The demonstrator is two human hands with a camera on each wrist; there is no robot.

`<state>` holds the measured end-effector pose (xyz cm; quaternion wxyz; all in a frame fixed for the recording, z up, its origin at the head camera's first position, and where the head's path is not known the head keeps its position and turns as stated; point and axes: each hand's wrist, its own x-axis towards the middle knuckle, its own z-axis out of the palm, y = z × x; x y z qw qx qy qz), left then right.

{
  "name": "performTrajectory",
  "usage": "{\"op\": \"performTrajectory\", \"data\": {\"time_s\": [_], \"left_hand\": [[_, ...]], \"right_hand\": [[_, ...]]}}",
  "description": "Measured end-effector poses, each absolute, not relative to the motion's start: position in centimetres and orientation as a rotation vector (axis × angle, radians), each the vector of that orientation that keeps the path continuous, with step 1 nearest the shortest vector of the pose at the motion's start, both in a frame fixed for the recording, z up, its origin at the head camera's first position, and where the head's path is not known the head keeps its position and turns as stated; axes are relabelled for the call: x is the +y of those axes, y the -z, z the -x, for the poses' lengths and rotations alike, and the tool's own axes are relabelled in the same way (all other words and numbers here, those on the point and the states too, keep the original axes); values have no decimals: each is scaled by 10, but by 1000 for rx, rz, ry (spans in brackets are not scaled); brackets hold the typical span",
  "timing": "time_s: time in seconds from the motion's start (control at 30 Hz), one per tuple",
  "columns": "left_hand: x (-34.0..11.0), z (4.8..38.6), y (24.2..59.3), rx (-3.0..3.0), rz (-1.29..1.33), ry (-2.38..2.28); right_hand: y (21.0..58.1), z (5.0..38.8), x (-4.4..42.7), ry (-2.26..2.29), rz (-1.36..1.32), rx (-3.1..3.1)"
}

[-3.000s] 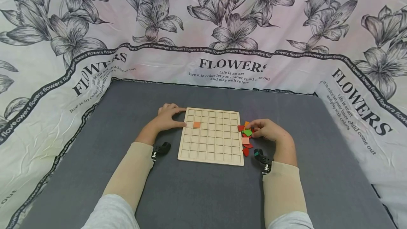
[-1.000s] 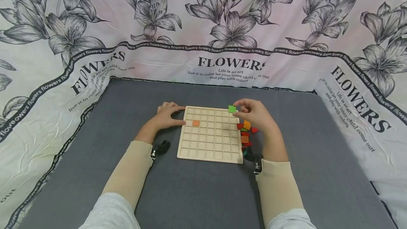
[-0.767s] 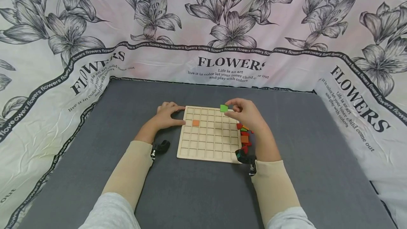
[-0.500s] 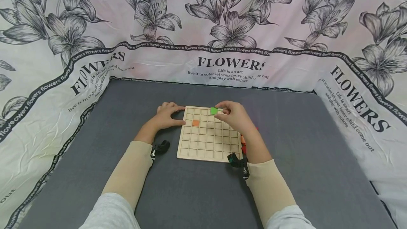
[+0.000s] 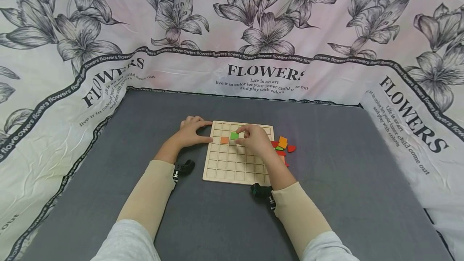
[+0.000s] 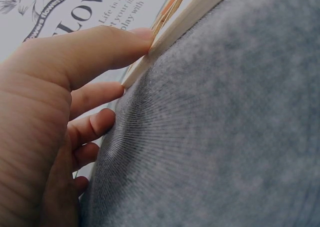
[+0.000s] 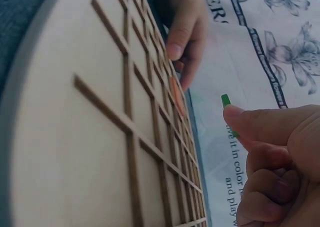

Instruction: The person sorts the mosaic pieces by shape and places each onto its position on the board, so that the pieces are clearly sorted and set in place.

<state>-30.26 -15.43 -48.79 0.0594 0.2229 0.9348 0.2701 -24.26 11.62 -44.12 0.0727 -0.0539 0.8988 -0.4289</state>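
Note:
A pale wooden grid board point(image 5: 224, 168) lies on the table, with a square orange tile point(image 5: 224, 140) in one cell near its upper left. Thumb and index finger of my left hand point(image 5: 185, 135) touch the board's left edge; the left wrist view shows those fingertips against its side point(image 6: 175, 36). My right hand point(image 5: 255, 140) pinches a square green tile point(image 5: 234, 136) between thumb and index finger, just right of the orange one. In the right wrist view the green tile point(image 7: 225, 100) is held above the board point(image 7: 55, 137), its other fingers curled in.
Beside the board's right edge lies a loose pile of pieces: an orange one point(image 5: 282, 141), a red one point(image 5: 291, 148), and several others partly hidden by my right forearm. A dark grey cloth point(image 5: 217, 220) covers the table. Flower-printed fabric point(image 5: 268, 77) stands behind and at the sides.
My right hand has taken the green tile from the pile, carried it left across the board's top, then lowered it towards the orange tile. The left hand has stayed at the edge.

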Motion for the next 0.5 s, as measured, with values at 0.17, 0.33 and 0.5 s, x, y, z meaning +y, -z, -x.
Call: {"op": "performTrajectory", "data": {"time_s": [0.17,0.33,0.5], "left_hand": [[-154,304,489,2832,-686,-814],[-154,304,489,2837,-676,-810],[-154,304,488,2837,-659,-803]], "right_hand": [[451,243,111,1202,87,2711],[458,242,108,1187,76,2692],[461,242,106,1159,87,2717]]}}
